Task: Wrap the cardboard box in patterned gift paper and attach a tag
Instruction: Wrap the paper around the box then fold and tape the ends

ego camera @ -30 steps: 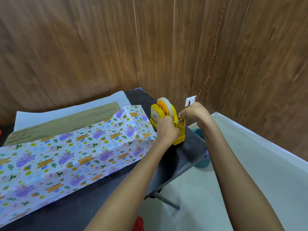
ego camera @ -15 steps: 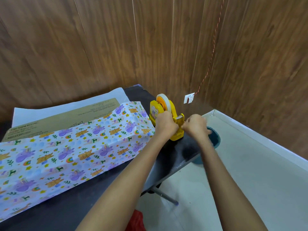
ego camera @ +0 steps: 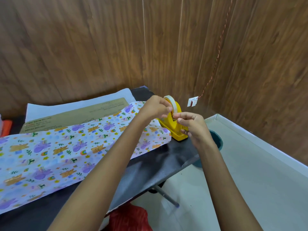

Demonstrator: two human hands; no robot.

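Observation:
A long cardboard box point(ego camera: 75, 115) lies on the black table point(ego camera: 158, 165), its near side covered by patterned gift paper point(ego camera: 66, 147) with bears and purple animals. The paper's white underside point(ego camera: 75, 104) shows behind the box. A yellow tape dispenser point(ego camera: 177, 130) with its roll point(ego camera: 171, 100) stands at the table's right end. My left hand point(ego camera: 155, 108) and my right hand point(ego camera: 194, 126) are raised just in front of the roll. Their fingertips almost meet and pinch a short strip of clear tape point(ego camera: 174, 114), which is barely visible.
Wood-panelled walls close in behind and to the right. A small white piece point(ego camera: 193, 102) hangs on the wall from a red twisted cord. A teal bin point(ego camera: 217, 142) stands on the floor past the table's right edge, and a red bag point(ego camera: 131, 219) lies below the near edge.
Both hands have lifted off the dispenser's cutter end and come up in front of the roll, now pinching tape between them. The box and paper have not moved.

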